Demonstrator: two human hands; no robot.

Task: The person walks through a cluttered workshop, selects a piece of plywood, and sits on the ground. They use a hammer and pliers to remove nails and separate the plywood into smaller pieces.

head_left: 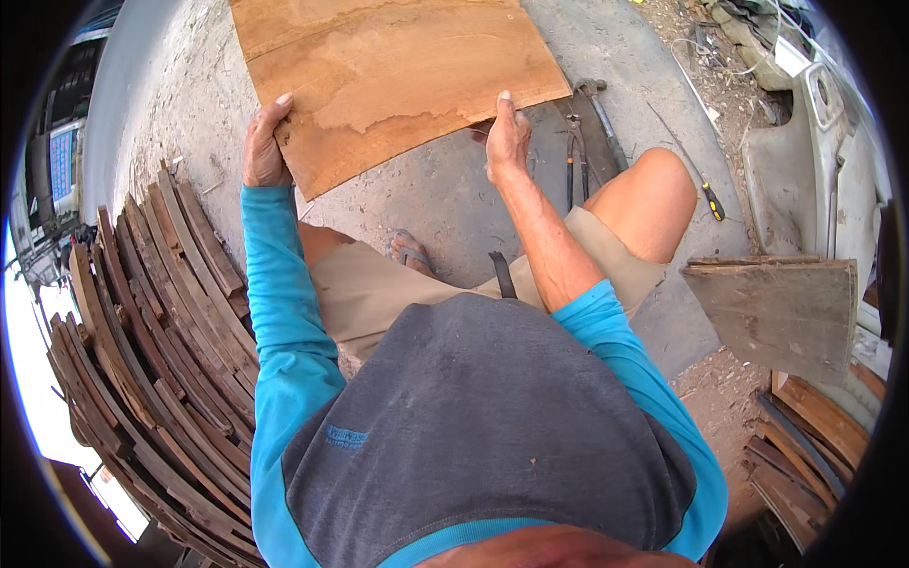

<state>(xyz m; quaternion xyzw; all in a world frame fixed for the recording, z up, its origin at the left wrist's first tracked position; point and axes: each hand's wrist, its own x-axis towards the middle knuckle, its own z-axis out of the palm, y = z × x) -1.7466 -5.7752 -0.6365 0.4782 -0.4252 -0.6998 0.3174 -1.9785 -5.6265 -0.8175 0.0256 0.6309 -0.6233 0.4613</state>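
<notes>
A wide orange-brown wooden board, with a darker stain line across it, is held up in front of me by both hands. My left hand grips its left edge, thumb on top and fingers underneath. At the near right edge, my right hand holds it the same way, with its fingers partly hidden below. Beyond my right hand lie a hammer and a pair of pincers with dark handles, both on the floor close to my right knee.
Long weathered wooden strips are stacked at my left. A screwdriver with a yellow and black handle lies right of my knee. Farther right are a grey-brown plank piece, a pale moulded panel and more wood scraps.
</notes>
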